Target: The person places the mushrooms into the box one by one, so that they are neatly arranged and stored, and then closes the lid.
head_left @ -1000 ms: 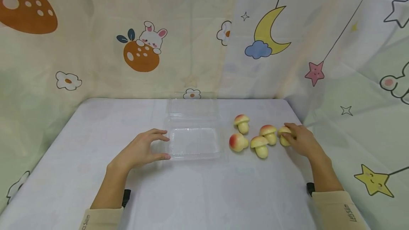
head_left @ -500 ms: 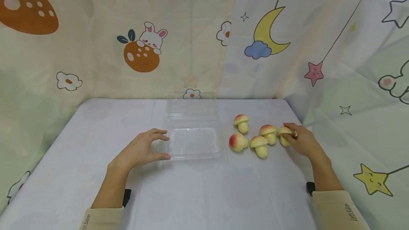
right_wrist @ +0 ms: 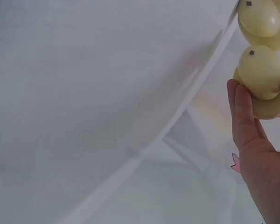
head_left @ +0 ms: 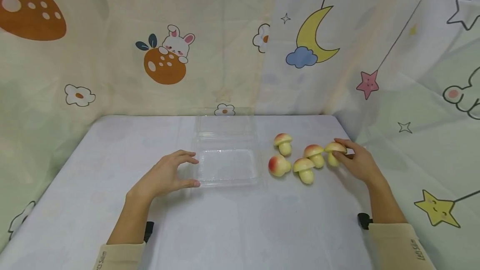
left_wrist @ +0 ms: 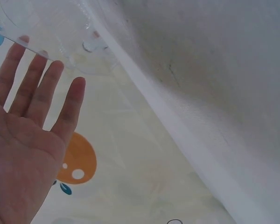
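My right hand (head_left: 357,159) pinches the cap of a toy mushroom (head_left: 333,149), pale yellow with a reddish top, between thumb and fingers. In the right wrist view that mushroom (right_wrist: 261,72) shows its rounded stem end. My left hand (head_left: 165,174) has its fingers and thumb spread at the left edge of a clear plastic clamshell box (head_left: 228,166), whose lid (head_left: 225,126) is laid back behind it. The left wrist view shows the left hand (left_wrist: 32,112) with straight fingers, fingertips at the edge of the clear plastic (left_wrist: 46,28).
Several more toy mushrooms lie right of the box: one at the back (head_left: 283,144), one on its side (head_left: 279,166), and two close together, a front one (head_left: 304,171) and a rear one (head_left: 314,155). A white cloth covers the table (head_left: 240,228); printed curtains (head_left: 225,53) stand behind.
The right hand has raised its mushroom slightly and moved it a little up the view. My left hand and the box stay in place.
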Tool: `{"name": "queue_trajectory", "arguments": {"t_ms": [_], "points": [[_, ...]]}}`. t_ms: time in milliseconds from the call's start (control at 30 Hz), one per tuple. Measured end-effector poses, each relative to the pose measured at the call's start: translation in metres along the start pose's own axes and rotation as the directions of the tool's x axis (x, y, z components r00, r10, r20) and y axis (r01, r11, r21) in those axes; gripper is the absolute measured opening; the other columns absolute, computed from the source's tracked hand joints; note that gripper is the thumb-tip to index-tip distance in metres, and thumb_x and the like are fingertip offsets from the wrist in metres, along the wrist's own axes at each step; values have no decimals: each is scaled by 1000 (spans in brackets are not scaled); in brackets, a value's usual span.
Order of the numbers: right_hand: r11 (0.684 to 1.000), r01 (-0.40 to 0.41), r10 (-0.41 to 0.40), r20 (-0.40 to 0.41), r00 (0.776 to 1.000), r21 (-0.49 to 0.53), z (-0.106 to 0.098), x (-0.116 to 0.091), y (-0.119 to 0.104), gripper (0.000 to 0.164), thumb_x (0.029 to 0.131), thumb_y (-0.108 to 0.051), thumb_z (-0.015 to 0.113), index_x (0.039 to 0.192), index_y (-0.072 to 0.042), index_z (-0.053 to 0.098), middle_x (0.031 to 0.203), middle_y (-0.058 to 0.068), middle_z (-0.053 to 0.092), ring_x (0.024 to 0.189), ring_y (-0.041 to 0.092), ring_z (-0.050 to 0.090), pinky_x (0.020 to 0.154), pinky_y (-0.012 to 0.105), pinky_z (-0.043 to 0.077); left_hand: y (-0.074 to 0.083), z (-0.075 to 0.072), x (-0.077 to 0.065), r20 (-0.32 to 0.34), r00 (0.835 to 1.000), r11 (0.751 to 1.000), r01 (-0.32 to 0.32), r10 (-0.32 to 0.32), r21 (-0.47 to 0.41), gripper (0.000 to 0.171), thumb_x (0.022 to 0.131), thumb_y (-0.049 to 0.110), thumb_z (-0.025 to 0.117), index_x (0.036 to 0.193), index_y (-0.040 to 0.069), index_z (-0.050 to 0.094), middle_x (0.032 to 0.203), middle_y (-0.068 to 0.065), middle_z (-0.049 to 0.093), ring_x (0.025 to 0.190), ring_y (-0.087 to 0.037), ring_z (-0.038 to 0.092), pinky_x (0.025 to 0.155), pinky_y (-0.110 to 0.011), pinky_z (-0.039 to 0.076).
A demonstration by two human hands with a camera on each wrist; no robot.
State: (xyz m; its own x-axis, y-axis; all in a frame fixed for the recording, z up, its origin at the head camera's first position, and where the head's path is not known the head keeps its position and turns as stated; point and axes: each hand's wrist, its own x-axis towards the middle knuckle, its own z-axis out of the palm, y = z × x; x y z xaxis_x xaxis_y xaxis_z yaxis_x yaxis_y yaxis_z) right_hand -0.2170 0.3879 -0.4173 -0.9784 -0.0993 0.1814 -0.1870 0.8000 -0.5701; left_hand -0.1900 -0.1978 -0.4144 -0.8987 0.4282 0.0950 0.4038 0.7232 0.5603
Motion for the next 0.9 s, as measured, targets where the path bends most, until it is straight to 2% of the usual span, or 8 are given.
{"name": "queue_trajectory", "arguments": {"t_ms": [267,400,467,533,767,900], "points": [[997,-36,37,-12,999,63,-8,-3,-14,58,104,-33,63,153,-6,47,150,29,49,111,48,66,70,13,50,1,1,0,6,1000,1000,4,-4,6,63,77,50,89,128,16,71,150,-3,55,138,-30,51,112,-54,44],[994,-20,24,-39,999,110,-8,-1,-21,57,103,-31,65,153,-11,48,150,25,50,102,16,70,70,14,53,1,1,0,3,1000,1000,7,-7,11,60,77,50,89,124,16,72,149,-3,55,138,-29,52,112,-53,45],[989,-20,27,-51,998,148,-7,0,-24,56,102,-31,66,153,-12,50,150,23,51,97,0,66,70,14,53,1,2,1,2,1000,1000,7,-7,13,59,77,52,88,122,16,73,149,-2,55,138,-29,52,112,-53,45],[983,-10,21,-59,998,183,-6,0,-29,56,102,-29,67,153,-13,50,150,22,51,92,-9,62,69,16,53,0,2,1,3,1000,1000,6,-6,15,59,77,54,87,120,16,73,150,-2,55,138,-30,52,112,-53,44],[970,71,-53,-83,995,234,-2,3,-45,55,101,-22,67,153,-13,50,150,20,52,97,-8,64,75,12,52,0,2,0,6,1000,1000,24,-24,1,54,76,52,89,115,16,76,150,-2,54,139,-31,51,113,-54,43],[953,114,-86,-110,990,281,0,5,-57,54,100,-18,69,151,-14,52,149,14,55,97,-4,67,79,11,53,0,1,0,6,1000,1000,28,-28,-6,53,76,51,89,114,16,76,150,-2,55,139,-31,51,113,-53,44]]}}
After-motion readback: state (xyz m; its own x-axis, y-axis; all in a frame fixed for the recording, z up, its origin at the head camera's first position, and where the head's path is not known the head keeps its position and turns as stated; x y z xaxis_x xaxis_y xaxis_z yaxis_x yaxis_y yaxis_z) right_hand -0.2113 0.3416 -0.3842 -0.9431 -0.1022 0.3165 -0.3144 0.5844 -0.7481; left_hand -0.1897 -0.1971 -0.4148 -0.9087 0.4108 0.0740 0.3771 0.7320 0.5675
